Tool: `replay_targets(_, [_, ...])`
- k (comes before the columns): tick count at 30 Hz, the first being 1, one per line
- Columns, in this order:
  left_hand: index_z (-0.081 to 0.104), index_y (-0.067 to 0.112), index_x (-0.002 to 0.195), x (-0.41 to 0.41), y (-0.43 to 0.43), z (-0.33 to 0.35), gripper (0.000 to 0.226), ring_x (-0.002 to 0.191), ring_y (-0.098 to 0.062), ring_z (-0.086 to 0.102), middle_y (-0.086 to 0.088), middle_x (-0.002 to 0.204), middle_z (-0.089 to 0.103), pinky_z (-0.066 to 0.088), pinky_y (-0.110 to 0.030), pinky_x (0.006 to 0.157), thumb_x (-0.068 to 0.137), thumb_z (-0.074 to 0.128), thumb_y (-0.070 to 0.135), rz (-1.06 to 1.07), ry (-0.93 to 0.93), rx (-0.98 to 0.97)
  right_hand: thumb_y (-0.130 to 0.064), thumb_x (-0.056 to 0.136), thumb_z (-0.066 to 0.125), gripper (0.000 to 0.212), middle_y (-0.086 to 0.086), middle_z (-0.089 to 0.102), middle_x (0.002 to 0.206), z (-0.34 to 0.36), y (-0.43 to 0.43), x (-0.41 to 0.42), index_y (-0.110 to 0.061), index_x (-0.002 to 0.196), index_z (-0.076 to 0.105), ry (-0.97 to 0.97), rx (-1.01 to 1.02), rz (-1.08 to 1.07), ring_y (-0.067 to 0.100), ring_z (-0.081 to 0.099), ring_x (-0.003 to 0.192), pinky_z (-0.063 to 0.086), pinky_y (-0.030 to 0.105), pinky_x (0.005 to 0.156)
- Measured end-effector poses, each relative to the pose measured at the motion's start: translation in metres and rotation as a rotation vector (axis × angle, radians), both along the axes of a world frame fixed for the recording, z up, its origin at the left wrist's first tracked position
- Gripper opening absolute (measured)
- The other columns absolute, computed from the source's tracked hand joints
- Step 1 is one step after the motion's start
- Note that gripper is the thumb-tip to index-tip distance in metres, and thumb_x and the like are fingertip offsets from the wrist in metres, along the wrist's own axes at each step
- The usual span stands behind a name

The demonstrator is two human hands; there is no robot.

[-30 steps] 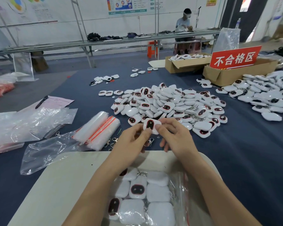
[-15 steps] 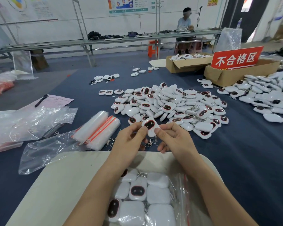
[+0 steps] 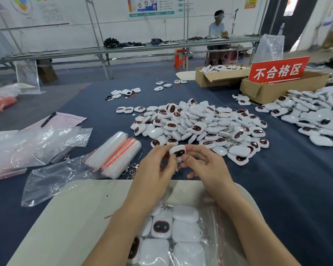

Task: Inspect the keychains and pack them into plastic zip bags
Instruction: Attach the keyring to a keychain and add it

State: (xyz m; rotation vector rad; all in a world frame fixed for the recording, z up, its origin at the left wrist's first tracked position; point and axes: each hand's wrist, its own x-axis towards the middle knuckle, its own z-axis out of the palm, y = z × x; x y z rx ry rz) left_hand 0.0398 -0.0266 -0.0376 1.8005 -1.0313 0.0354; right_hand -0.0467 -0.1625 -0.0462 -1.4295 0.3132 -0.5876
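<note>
My left hand (image 3: 155,172) and my right hand (image 3: 203,166) pinch one white keychain (image 3: 178,151) between their fingertips, its dark red-rimmed face turned towards me and its metal clasp hanging below. Behind it lies a big pile of keychains (image 3: 200,125) on the blue cloth. Under my forearms a clear zip bag (image 3: 177,235) lies on a beige board (image 3: 71,217), with several keychains inside it. A stack of unused zip bags (image 3: 113,154) with red strips lies to the left.
Loose clear plastic (image 3: 37,143) and a pink sheet with a pen (image 3: 48,119) lie at the left. A second keychain heap (image 3: 315,116), two cardboard boxes (image 3: 219,75) and a red sign (image 3: 277,71) stand at the right. Loose clasps (image 3: 132,168) lie beside the bag stack.
Both hands have turned the keychain a little between the fingertips, its face tipping more towards me. The hands stay in the same place over the board.
</note>
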Motion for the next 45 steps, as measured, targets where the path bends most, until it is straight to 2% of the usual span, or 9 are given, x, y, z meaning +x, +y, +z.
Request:
replay_targets(4, [0.066, 0.031, 0.119, 0.0, 0.0012, 0.001, 0.021, 0.088, -0.008, 0.063, 0.015, 0.098, 0.06, 0.049, -0.019, 0.071, 0.102, 0.055, 0.024, 0.024, -0.049, 0.016, -0.016, 0.089, 0.073, 0.014, 0.001, 0.077, 0.095, 0.0017, 0.0007, -0.0035, -0.028, 0.097, 0.073, -0.022, -0.008, 0.011, 0.014, 0.072, 0.079, 0.055, 0.022, 0.059])
replay_targets(10, [0.067, 0.031, 0.118, -0.0001, 0.0025, 0.0007, 0.021, 0.085, -0.01, 0.062, 0.014, 0.095, 0.059, 0.05, -0.023, 0.068, 0.102, 0.056, 0.025, 0.043, -0.062, 0.022, -0.023, 0.088, 0.074, 0.019, -0.003, 0.076, 0.095, 0.0045, 0.0029, -0.0042, -0.041, 0.092, 0.075, -0.014, -0.037, 0.022, 0.012, 0.072, 0.081, 0.056, 0.022, 0.062])
replay_targets(16, [0.063, 0.042, 0.115, -0.0003, 0.0015, -0.0011, 0.02, 0.087, -0.009, 0.063, 0.018, 0.099, 0.06, 0.052, -0.029, 0.071, 0.101, 0.051, 0.034, 0.048, -0.026, 0.037, -0.015, 0.09, 0.073, 0.013, -0.002, 0.076, 0.089, 0.0041, 0.0023, -0.0033, -0.028, 0.094, 0.076, 0.008, 0.005, -0.002, 0.012, 0.071, 0.076, 0.055, 0.022, 0.059])
replay_targets(23, [0.062, 0.041, 0.118, -0.0031, 0.0024, 0.001, 0.025, 0.087, -0.01, 0.063, 0.013, 0.102, 0.062, 0.052, -0.033, 0.076, 0.1, 0.046, 0.038, 0.021, -0.026, 0.07, -0.01, 0.092, 0.07, 0.008, -0.002, 0.072, 0.073, 0.007, 0.004, -0.0031, -0.012, 0.099, 0.072, 0.059, 0.031, -0.03, 0.006, 0.065, 0.064, 0.052, 0.019, 0.052])
replay_targets(32, [0.063, 0.037, 0.12, -0.0055, 0.0036, 0.0029, 0.024, 0.088, -0.013, 0.062, 0.009, 0.102, 0.063, 0.05, -0.034, 0.077, 0.104, 0.048, 0.029, -0.008, -0.038, 0.087, -0.011, 0.093, 0.069, 0.003, -0.004, 0.067, 0.061, 0.0095, 0.0034, -0.0048, -0.013, 0.095, 0.07, 0.098, 0.024, -0.041, 0.005, 0.056, 0.051, 0.049, 0.018, 0.049])
replay_targets(36, [0.063, 0.037, 0.118, -0.0054, 0.0028, 0.0031, 0.022, 0.087, -0.01, 0.061, 0.011, 0.1, 0.062, 0.049, -0.026, 0.074, 0.104, 0.049, 0.028, 0.0, -0.031, 0.075, -0.012, 0.093, 0.069, 0.002, -0.006, 0.067, 0.06, 0.0102, 0.0035, -0.0048, -0.013, 0.095, 0.07, 0.097, 0.028, -0.042, 0.004, 0.055, 0.048, 0.048, 0.016, 0.049])
replay_targets(39, [0.063, 0.037, 0.123, -0.006, 0.0026, 0.0036, 0.024, 0.092, -0.003, 0.063, 0.016, 0.104, 0.065, 0.045, -0.01, 0.072, 0.104, 0.051, 0.028, 0.002, 0.039, 0.046, -0.014, 0.093, 0.069, 0.006, -0.004, 0.068, 0.062, 0.01, 0.0034, -0.0043, -0.011, 0.098, 0.071, 0.096, 0.043, -0.041, 0.005, 0.056, 0.049, 0.049, 0.017, 0.051])
replay_targets(41, [0.063, 0.034, 0.127, -0.0059, 0.002, 0.004, 0.025, 0.094, 0.002, 0.064, 0.017, 0.104, 0.068, 0.045, -0.007, 0.075, 0.104, 0.053, 0.03, 0.006, 0.126, 0.008, -0.016, 0.094, 0.068, 0.008, 0.0, 0.07, 0.064, 0.0098, 0.0039, -0.0039, -0.011, 0.099, 0.07, 0.089, 0.077, -0.037, 0.008, 0.059, 0.051, 0.052, 0.018, 0.055])
replay_targets(45, [0.063, 0.03, 0.129, -0.0057, 0.0003, 0.0063, 0.029, 0.098, -0.007, 0.069, 0.013, 0.106, 0.073, 0.056, -0.027, 0.087, 0.102, 0.058, 0.021, -0.076, 0.303, -0.048, -0.017, 0.094, 0.068, 0.013, 0.005, 0.077, 0.08, 0.009, 0.0039, -0.0024, -0.008, 0.103, 0.069, 0.049, 0.213, -0.013, 0.014, 0.072, 0.069, 0.057, 0.02, 0.066])
